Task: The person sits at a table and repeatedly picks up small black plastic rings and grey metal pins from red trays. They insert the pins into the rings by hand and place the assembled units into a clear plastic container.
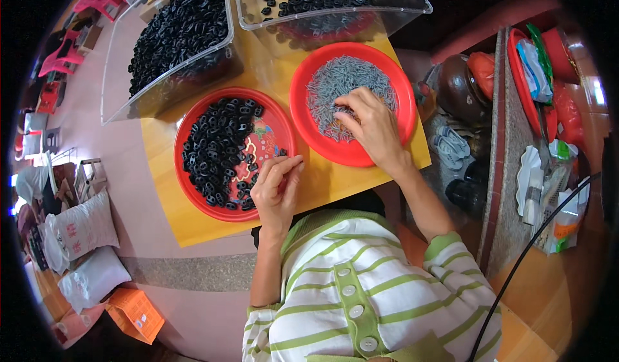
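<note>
A red plate [180, 180] holds a heap of small black oval plastic pieces [216, 143] with two holes each. Beside its lower right rim is my left hand [276, 191], its thumb and fingers pinched together; whatever they hold is too small to make out. To the right stands a second red plate [407, 107], filled with thin grey screw-like pins [342, 78]. Over these pins my right hand [373, 127] reaches down with curled fingers. Something dark shows by its fingertips, but I cannot tell whether it is a black piece or shadow.
Two clear plastic bins stand behind the plates; the left bin [171, 72] is heaped with black pieces, the right bin [335, 15] holds fewer. Everything rests on a yellow board [184, 230]. A stone ledge [500, 168] with bags runs along the right. White sacks [87, 223] lie left.
</note>
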Available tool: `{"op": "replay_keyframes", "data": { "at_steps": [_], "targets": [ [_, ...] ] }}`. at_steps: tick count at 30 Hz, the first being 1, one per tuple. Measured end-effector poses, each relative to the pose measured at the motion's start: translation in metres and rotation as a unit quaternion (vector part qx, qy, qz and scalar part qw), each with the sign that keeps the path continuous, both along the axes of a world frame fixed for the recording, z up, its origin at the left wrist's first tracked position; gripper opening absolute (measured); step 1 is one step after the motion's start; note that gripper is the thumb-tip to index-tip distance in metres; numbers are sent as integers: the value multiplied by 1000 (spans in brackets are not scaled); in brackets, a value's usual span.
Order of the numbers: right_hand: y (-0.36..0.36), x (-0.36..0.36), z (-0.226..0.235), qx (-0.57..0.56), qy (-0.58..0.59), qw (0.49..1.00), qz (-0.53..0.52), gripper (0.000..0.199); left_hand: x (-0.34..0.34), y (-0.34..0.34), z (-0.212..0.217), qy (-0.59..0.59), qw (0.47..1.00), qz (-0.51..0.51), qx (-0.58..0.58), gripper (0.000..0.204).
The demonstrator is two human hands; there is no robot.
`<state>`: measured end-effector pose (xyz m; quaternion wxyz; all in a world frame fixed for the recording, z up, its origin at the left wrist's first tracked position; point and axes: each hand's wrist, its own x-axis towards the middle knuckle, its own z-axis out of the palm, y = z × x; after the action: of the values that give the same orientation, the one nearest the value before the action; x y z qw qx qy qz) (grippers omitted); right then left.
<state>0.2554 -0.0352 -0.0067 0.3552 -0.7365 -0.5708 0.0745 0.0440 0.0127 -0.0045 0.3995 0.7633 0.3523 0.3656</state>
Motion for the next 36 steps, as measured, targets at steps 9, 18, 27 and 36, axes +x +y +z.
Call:
{"op": "replay_keyframes", "data": {
  "at_steps": [9,18,27,36],
  "targets": [
    [9,-10,-7,-20,-8,1000,21,8,-7,-4,2,-27,998,-23,49,20],
    [-11,6,1,-8,45,999,15,11,-20,-24,11,-49,998,-20,-28,20],
    [-25,-5,13,-112,56,990,66,11,-19,-35,8,-50,996,-42,-63,16],
    [16,-3,3,-71,50,996,36,13,-15,-26,7,-47,997,-48,-48,15]
  ]
}}
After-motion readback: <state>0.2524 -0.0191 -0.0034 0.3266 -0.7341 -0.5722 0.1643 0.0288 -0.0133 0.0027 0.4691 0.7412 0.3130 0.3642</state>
